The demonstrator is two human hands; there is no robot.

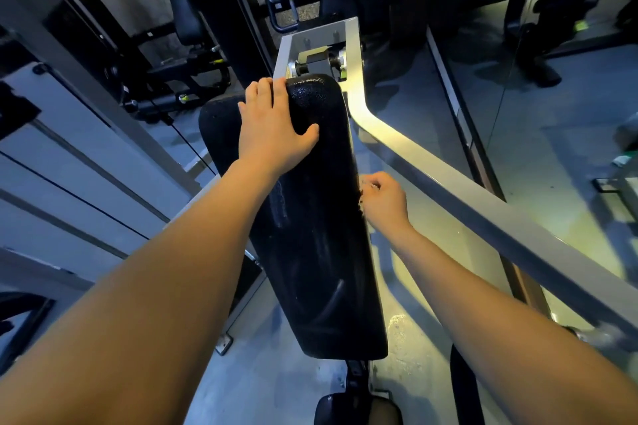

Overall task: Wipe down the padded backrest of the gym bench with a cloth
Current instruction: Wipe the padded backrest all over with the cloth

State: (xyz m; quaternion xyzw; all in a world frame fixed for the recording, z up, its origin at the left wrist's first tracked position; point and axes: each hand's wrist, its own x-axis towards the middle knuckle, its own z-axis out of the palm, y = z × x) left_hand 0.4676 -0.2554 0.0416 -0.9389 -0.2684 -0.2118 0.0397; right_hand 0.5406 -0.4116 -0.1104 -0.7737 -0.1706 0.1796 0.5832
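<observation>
Backrest: the long black padded backrest (310, 217) runs away from me, tilted, its far end under the grey frame arm (431, 166) and its near end above a smaller dark seat pad (341, 407).
Left hand: my left hand (272, 128) lies flat on the far left corner of the backrest, fingers (266, 90) laid straight over the top edge, thumb spread out across the face.
Right hand: my right hand (383, 200) sits at the right edge of the backrest, about midway along, with its fingers curled in tight.
Cloth: no cloth shows plainly. Something dark may be pinched in the right fingers against the pad's edge, but it is too dark there for me to tell.
Surface: I judge it a pebbled vinyl skin over foam, soft under pressure and a little grippy. It carries a faint sheen and streaks that could be damp.
Weight: bolted to the machine, so I reckon it won't lift or slide, though it may pivot slightly when I lean on it.
Where to hold: I'd brace on the far corner and along the side edges, which look like the firmest places to steady it, leaving the broad face free for the strokes.
Containers: I see no bucket, bottle or bin.
</observation>
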